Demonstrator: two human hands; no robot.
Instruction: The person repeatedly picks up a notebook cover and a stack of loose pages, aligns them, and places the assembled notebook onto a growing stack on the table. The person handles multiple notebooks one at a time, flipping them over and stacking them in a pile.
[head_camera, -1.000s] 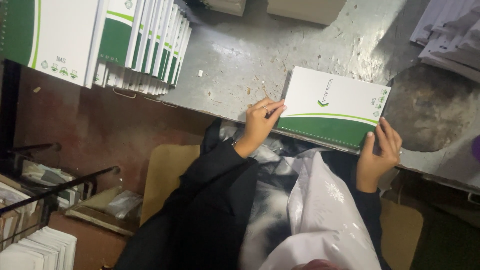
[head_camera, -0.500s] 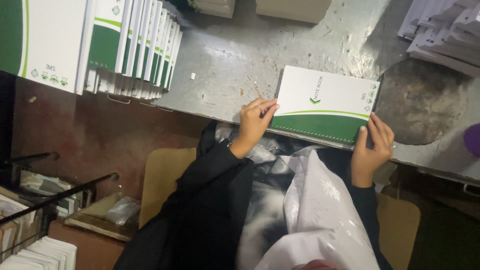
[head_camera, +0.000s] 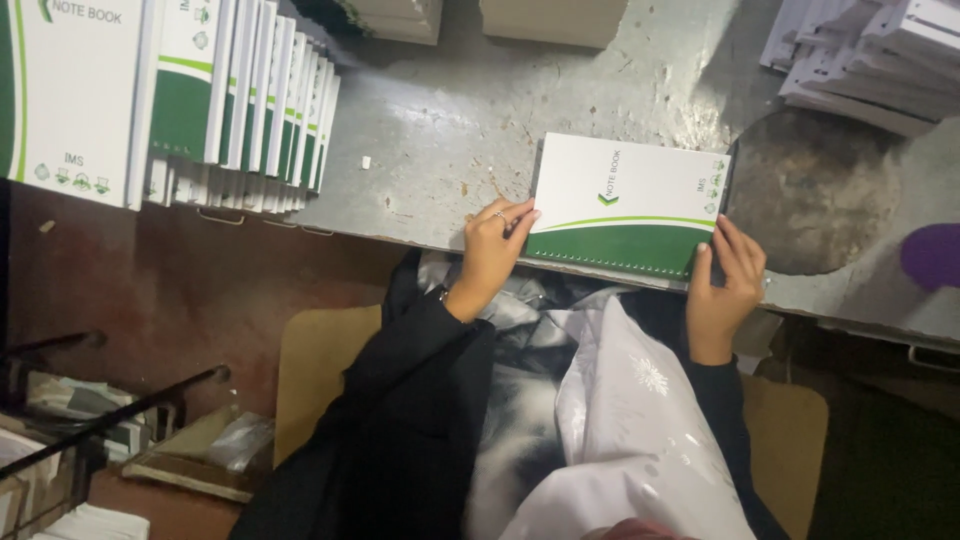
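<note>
Since the earlier frames the spiral notebook (head_camera: 625, 205) has barely shifted, lying flat at the table (head_camera: 440, 130) near edge, left hand (head_camera: 492, 250) and right hand (head_camera: 728, 285) gripping its two near corners, fingers partly curled.

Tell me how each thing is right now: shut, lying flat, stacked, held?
Spiral notebook: shut, flat on the table, held at both ends.
Left hand: gripping the notebook's left end.
Right hand: gripping the right end.
Row of notebooks: shut, overlapping one another.
Pile of paper blocks: stacked.
Table: worn, scratched.
</note>
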